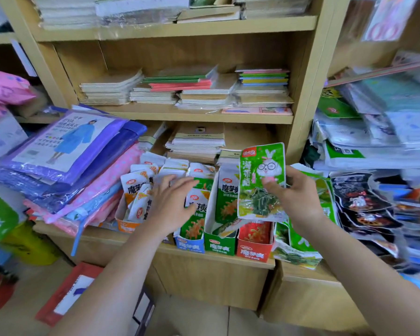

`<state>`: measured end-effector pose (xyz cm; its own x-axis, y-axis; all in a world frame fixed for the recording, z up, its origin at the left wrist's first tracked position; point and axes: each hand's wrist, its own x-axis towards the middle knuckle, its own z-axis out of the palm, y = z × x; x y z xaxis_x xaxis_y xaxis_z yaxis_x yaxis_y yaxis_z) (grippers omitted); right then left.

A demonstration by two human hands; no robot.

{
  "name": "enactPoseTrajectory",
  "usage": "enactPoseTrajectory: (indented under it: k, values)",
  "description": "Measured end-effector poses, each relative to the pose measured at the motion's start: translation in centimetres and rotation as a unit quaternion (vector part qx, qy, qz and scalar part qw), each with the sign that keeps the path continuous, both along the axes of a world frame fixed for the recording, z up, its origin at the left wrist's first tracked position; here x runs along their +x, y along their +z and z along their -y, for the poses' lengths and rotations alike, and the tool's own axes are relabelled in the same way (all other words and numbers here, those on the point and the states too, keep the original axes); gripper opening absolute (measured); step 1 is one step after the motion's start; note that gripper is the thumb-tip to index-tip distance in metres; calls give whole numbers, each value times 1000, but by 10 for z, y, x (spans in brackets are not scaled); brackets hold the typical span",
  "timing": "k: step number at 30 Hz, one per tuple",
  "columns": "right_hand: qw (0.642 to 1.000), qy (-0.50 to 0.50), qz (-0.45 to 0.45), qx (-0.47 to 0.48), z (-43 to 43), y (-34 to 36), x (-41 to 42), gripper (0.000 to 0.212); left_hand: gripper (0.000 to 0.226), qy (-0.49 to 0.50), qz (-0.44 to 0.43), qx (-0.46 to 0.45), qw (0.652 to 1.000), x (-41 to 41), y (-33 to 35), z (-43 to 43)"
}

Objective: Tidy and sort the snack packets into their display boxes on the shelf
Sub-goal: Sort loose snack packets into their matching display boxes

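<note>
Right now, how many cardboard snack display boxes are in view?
4, in a row: orange cardboard box leftmost, then blue box, green box, red box rightmost. Others may hide under loose green packets.

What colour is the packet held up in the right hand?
Green, with a white cartoon rabbit; the packet shows clearly in the head view, pinched by the right hand.

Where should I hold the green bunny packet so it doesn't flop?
The green bunny packet is thin and upright, with its filling sitting lower down. Pinch its flat right edge, coming from the right, as the right hand does now.
</note>
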<state>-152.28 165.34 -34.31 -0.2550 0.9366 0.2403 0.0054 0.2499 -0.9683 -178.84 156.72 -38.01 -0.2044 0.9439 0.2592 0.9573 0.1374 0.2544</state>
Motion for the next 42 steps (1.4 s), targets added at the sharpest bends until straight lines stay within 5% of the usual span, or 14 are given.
enactPoseTrajectory:
  k: [3,5,8,17,27,31,37,42]
  values:
    - [999,-9,-24,-21,-6,-2,8,19,73,-4,-94,-73,993,5,-6,-6]
    - [999,-12,-23,-29,-8,-4,12,17,56,-3,-102,-43,994,2,0,-3]
    - [999,-18,-7,-28,-10,-6,14,14,24,-16,-46,6,999,-8,17,10]
    - [1000,13,-12,-19,-1,-7,2,18,18,-67,151,-61,984,-13,39,58]
    - [999,14,-39,-32,-2,-10,1,22,9,54,79,110,989,-2,28,48]
    - [998,1,-40,-38,-8,-13,5,20,3,68,74,110,989,3,34,37]
    - [995,12,-70,-70,-9,-12,13,18,26,-5,6,63,998,-2,18,8]
    - [992,20,-87,-88,-9,-9,22,19,72,-3,-80,-108,991,0,9,-11]
